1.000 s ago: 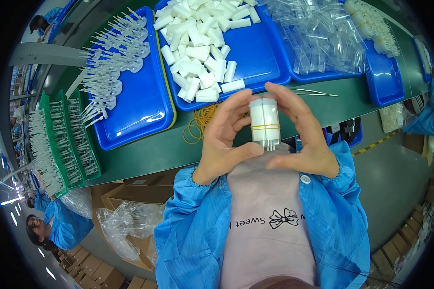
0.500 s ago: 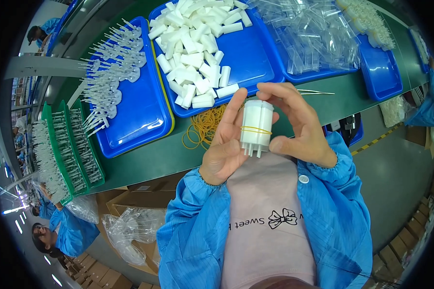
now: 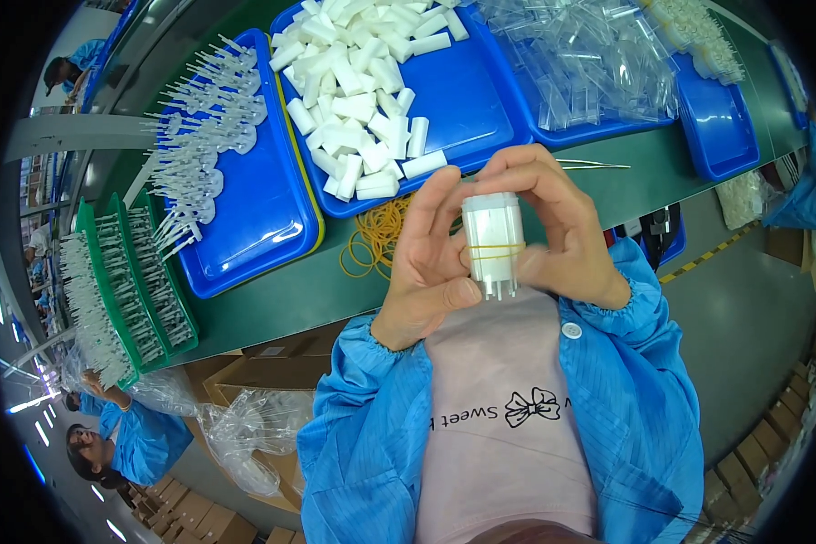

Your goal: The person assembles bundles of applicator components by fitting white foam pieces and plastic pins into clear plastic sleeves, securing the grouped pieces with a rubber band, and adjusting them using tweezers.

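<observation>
Upright between my hands is a white and clear plastic cylinder with short prongs at its lower end. A doubled yellow rubber band runs round its middle. My left hand holds it from the left, with the thumb near the lower side and the fingers partly hidden behind it. My right hand curls round the right side, fingertips at the top and a motion-blurred thumb by the band. Just beyond my left hand, a pile of yellow rubber bands lies on the green table.
A blue tray holds white foam-like blocks. Another blue tray bears clear stemmed parts. Clear plastic pieces fill a third tray. Tweezers lie behind my right hand. A green rack stands left; a co-worker is beyond.
The banded cylinder has shifted slightly right and turned more upright. My left thumb has moved lower and right, and my right fingers have closed in over the top.
</observation>
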`<state>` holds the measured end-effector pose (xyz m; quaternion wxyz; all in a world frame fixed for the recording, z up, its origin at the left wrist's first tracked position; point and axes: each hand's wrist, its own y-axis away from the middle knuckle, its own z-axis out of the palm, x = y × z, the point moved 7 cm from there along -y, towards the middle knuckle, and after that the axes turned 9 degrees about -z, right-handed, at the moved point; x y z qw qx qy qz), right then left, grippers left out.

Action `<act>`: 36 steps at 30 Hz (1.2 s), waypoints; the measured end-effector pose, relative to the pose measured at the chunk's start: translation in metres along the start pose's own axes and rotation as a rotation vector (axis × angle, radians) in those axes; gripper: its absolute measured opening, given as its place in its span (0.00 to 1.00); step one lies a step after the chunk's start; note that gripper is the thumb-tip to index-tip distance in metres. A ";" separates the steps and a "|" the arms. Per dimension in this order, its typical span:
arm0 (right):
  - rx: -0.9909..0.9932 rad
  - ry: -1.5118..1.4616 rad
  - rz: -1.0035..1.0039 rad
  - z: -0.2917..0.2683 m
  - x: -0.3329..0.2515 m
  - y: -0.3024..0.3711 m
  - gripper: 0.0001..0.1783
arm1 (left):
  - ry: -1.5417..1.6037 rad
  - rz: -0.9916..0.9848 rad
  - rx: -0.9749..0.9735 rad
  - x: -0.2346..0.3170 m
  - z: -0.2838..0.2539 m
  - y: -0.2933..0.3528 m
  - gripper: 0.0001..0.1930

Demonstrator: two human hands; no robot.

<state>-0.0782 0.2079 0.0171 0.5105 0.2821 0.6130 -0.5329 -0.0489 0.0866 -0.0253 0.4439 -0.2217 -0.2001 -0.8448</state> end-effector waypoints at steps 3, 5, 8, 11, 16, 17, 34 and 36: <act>-0.050 0.116 -0.050 0.006 -0.006 -0.002 0.17 | -0.200 0.117 -0.022 0.006 0.003 0.003 0.50; -0.031 0.104 -0.004 0.004 0.001 0.000 0.18 | -0.308 0.157 -0.034 0.009 0.004 0.002 0.49; -0.009 0.049 0.034 0.002 0.004 0.002 0.16 | -0.475 0.208 -0.033 0.010 0.007 0.005 0.47; 0.013 0.050 0.027 0.000 0.007 0.004 0.14 | -0.548 0.216 -0.015 0.010 0.008 0.005 0.46; 0.001 -0.002 0.074 -0.004 0.012 0.008 0.22 | -0.545 0.223 0.020 0.012 0.006 0.008 0.47; 0.063 -0.121 0.161 -0.005 0.016 0.011 0.25 | -0.564 0.277 0.055 0.016 0.006 0.010 0.45; 0.010 -0.417 0.303 0.003 0.013 0.020 0.30 | -1.529 0.820 0.374 0.032 0.023 0.026 0.22; -0.014 -0.201 0.233 -0.019 0.003 0.016 0.32 | -1.283 0.832 0.311 0.039 0.006 0.029 0.32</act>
